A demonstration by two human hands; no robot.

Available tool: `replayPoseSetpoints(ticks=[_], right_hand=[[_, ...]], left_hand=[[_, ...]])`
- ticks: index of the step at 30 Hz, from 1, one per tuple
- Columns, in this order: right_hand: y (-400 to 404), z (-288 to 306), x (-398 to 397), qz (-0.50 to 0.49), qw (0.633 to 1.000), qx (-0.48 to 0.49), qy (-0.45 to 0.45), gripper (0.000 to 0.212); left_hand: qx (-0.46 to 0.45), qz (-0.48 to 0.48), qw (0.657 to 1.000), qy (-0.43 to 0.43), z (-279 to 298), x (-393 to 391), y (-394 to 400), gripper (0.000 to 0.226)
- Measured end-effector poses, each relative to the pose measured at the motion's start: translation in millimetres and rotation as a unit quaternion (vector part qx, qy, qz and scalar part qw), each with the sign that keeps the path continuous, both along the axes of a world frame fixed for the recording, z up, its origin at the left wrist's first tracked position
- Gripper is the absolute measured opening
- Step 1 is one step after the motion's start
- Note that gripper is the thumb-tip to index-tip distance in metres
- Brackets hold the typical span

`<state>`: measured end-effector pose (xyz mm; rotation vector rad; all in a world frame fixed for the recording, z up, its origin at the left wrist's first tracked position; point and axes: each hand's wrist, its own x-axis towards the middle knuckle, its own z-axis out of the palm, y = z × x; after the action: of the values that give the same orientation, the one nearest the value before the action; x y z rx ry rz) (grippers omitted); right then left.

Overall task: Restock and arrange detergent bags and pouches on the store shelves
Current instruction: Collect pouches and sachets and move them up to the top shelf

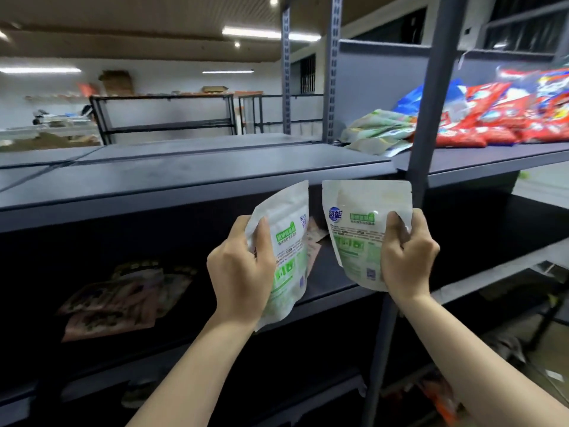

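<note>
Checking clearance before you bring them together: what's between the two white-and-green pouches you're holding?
In the head view, nothing touches between the left pouch and right pouch; through the gap shows the dark shelf bay with pinkish packets lying behind.

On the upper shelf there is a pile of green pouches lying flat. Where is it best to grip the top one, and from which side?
Probably by the near edge of the top pouch, coming from the front of the shelf. The pouches lie flat, ends overhanging toward the aisle, and red bags crowd their right side.
</note>
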<state>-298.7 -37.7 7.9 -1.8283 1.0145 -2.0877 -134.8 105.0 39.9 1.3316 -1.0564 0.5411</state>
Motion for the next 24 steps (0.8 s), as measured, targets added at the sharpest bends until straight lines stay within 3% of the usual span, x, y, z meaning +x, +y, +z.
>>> replayPoseSetpoints(ticks=[8, 15, 24], right_hand=[[-64.7, 29.1, -108.4, -0.009, 0.998, -0.029, -0.059, 0.017], [-164.4, 66.5, -198.6, 0.017, 0.993, -0.042, -0.113, 0.006], [-286.9, 119.9, -272.4, 0.060, 0.990, -0.042, -0.121, 0.024]], left_hand=[[-0.051, -0.020, 0.998, -0.033, 27.7, -96.8, -72.1, 0.020], [-0.087, 0.011, 0.996, -0.008, 56.2, -188.9, -166.4, 0.030], [-0.139, 0.097, 0.985, -0.035, 124.0, -279.5, -277.2, 0.020]])
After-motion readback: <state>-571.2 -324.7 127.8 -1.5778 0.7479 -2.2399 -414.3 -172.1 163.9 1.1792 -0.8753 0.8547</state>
